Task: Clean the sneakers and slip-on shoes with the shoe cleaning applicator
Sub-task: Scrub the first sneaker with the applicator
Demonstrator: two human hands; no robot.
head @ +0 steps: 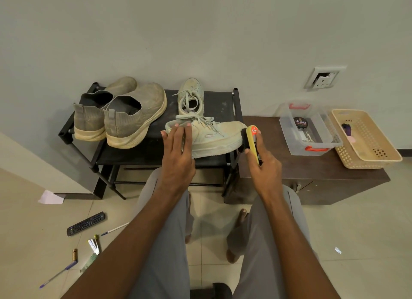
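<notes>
Your left hand [177, 151] lies flat on the heel of the light, soft-sided sneaker [207, 135] at frame centre on the bench [223, 104], while your right hand [264, 167] grips the stiff applicator [253, 140] against its toe.

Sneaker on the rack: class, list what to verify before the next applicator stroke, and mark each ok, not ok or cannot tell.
1. Left hand steadies the near sneaker at its heel: ok.
2. Right hand grips the applicator: ok.
3. Applicator's dark pad meets the toe: ok.
4. Sneaker fully on the rack: not ok, sole overhangs front edge.
5. Polish left on pad: cannot tell.
6. Slip-on shoes clear of the stroke: ok.
</notes>
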